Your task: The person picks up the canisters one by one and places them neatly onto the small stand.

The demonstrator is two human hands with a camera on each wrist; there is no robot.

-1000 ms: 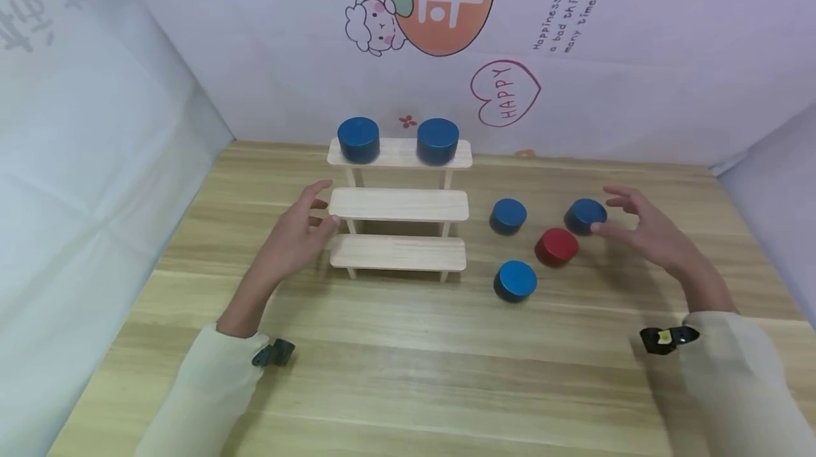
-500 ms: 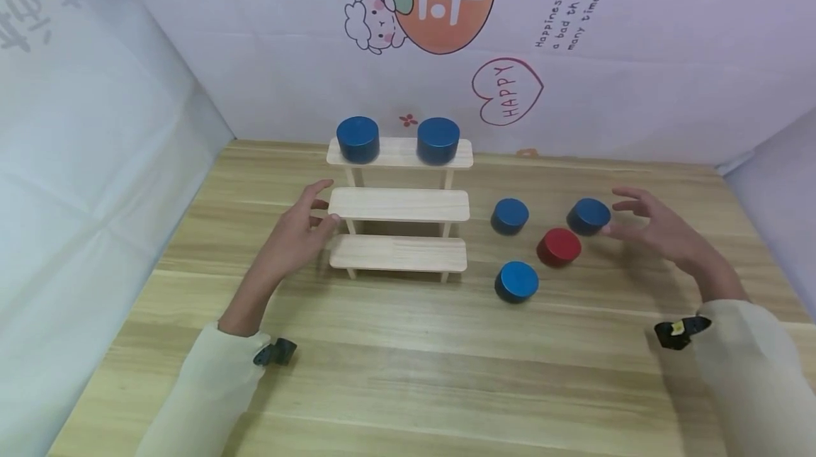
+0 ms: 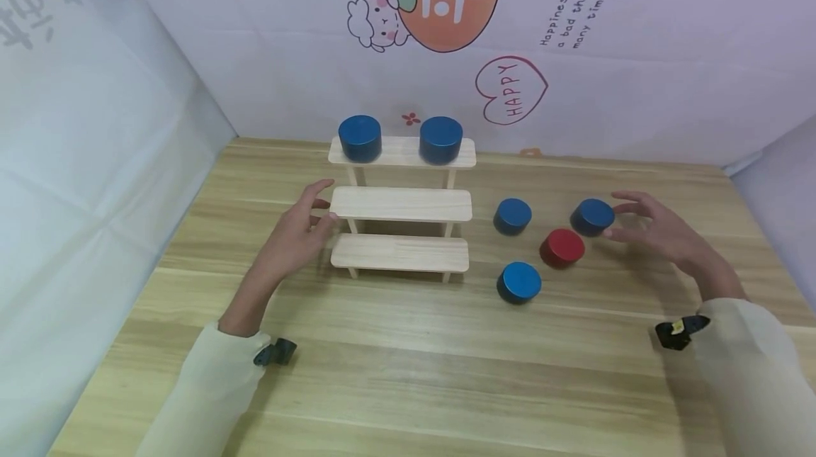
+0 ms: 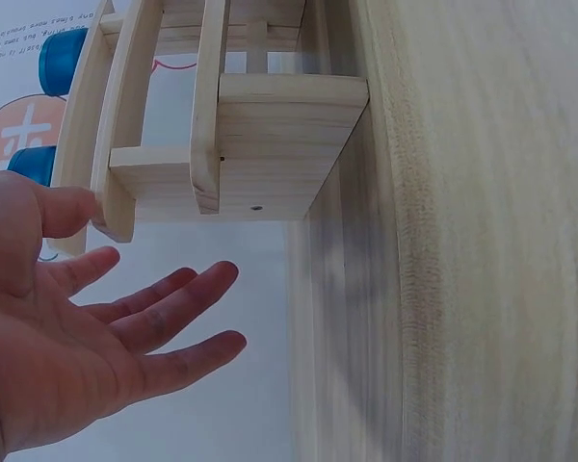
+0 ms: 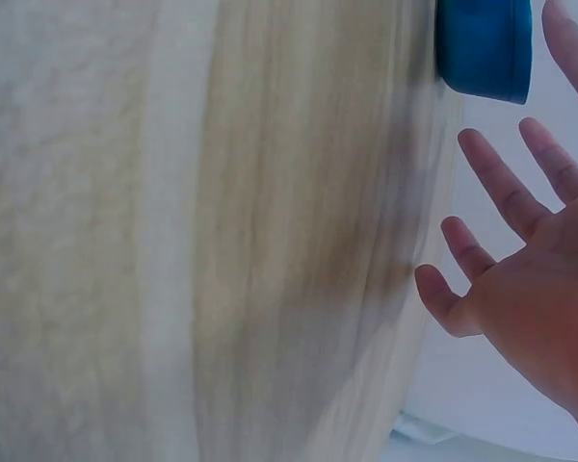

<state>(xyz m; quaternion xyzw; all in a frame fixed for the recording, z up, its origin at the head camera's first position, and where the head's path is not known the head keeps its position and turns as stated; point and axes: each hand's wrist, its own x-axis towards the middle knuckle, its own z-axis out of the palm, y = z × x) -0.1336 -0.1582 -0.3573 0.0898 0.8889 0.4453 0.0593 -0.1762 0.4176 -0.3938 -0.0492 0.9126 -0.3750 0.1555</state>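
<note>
A three-step wooden shelf (image 3: 400, 203) stands left of centre on the table, with one blue cylinder (image 3: 360, 139) and a second blue cylinder (image 3: 440, 140) on its top step. My left hand (image 3: 295, 236) is at the shelf's left side, thumb right at the middle step's end and fingers spread in the left wrist view. On the right, my right hand (image 3: 656, 232) is spread beside a dark blue cylinder (image 3: 592, 217), fingers relaxed and holding nothing. Near that one, a red cylinder (image 3: 562, 248) stands on the table.
Two more blue cylinders stand between the shelf and the red one: a farther blue cylinder (image 3: 513, 216) and a nearer, brighter blue cylinder (image 3: 519, 283). White cloth (image 3: 255, 74) with printed drawings hangs behind the wooden table (image 3: 408, 372) and along its sides.
My right hand has shifted slightly right, away from the dark blue cylinder's edge. The left hand has stayed at the shelf, and the cylinders hold their places.
</note>
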